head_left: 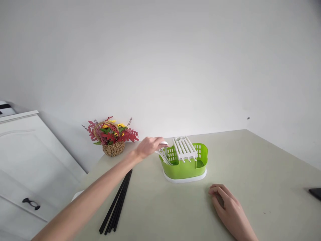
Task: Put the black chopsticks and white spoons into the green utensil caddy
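My left hand is closed on a white spoon over the left end of a green plastic cutlery holder. More white spoons lean in that left compartment, partly hidden by the hand. A white slotted rack with small hooks at its front spans the holder's middle, and a white base sits underneath. My right hand rests on the table in front of the holder to the right, fingers loosely curled in with nothing visible in them. Several black chopsticks lie beneath my left forearm's side of the table.
A wicker basket of red and yellow flowers stands at the back left by the wall. A dark object lies at the right table edge. White drawers stand left of the pale table. A white edge shows behind my left forearm.
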A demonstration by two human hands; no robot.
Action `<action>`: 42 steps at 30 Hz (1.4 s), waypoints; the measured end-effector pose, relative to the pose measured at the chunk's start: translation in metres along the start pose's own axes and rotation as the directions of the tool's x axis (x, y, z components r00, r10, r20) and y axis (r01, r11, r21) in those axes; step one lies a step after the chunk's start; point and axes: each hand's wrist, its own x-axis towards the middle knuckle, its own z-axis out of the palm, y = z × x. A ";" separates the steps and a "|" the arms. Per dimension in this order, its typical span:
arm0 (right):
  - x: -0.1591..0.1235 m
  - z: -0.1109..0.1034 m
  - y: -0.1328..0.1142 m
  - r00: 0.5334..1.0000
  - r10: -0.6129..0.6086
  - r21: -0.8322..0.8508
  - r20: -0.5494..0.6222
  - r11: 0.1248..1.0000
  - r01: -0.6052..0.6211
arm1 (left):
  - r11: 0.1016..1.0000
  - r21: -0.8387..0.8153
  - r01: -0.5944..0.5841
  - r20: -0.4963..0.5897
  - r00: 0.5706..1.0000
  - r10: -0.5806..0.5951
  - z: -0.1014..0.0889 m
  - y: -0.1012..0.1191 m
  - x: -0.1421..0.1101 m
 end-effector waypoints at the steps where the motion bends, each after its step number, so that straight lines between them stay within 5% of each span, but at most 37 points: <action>1: 0.000 0.000 0.002 1.000 -0.004 -0.007 0.003 1.000 0.004 | 0.995 -0.036 0.088 -0.016 0.996 -0.089 0.000 -0.003 -0.002; 5: 0.002 -0.001 0.009 0.999 -0.032 -0.032 0.015 0.999 0.032 | 0.898 -0.135 0.418 -0.081 0.899 -0.431 0.001 -0.019 -0.011; 8: 0.003 0.000 0.012 0.999 -0.041 -0.042 0.010 0.998 0.041 | 0.676 -0.309 0.669 -0.104 0.683 -0.723 0.003 -0.034 -0.022; 11: 0.003 0.001 0.012 0.999 -0.043 -0.037 0.014 0.998 0.043 | 0.438 -0.436 0.786 0.006 0.489 -0.872 0.002 -0.044 -0.040; 18: -0.002 -0.001 0.006 1.000 -0.014 -0.013 0.017 1.000 0.014 | 0.235 -0.380 0.895 0.466 0.404 -0.787 -0.010 -0.042 -0.101; 23: -0.002 0.000 0.009 1.000 -0.013 -0.018 -0.005 1.000 0.013 | 0.330 -0.117 0.937 0.807 0.283 -0.518 -0.003 -0.026 -0.143; 33: -0.002 -0.004 0.003 0.999 -0.031 -0.002 0.022 1.000 0.031 | 0.494 -0.012 0.869 0.857 0.264 -0.443 0.024 -0.012 -0.141; 42: -0.002 -0.003 0.005 1.000 -0.029 0.010 0.013 1.000 0.029 | 0.631 0.077 0.772 0.810 0.321 -0.491 0.039 -0.012 -0.143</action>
